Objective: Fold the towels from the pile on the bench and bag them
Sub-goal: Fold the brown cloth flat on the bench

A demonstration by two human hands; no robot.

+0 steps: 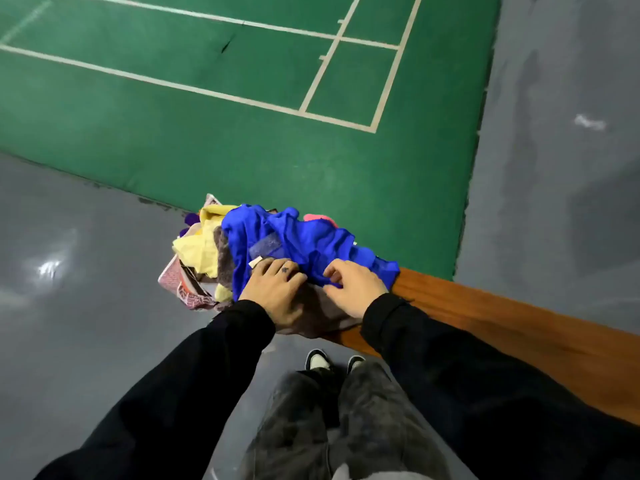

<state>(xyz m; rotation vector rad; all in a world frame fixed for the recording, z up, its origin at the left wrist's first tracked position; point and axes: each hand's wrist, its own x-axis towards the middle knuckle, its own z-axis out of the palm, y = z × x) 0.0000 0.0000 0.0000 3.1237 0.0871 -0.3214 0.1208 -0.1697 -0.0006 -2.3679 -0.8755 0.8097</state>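
There is one counter (pixel 485 306). On it sits one pile with one blue towel (pixel 294 240), one yellow towel (pixel 201 244) and one brown towel (pixel 318 313). A bit of pink and a bit of purple peek out. Two hands and two shoes show.

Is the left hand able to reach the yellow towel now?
Probably yes. The left hand rests on the blue towel's near edge, and the yellow towel lies uncovered just beyond it on the left.

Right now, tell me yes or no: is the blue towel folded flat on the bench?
No. The blue towel lies crumpled on top of the pile at the bench end, with both hands at its near edge.
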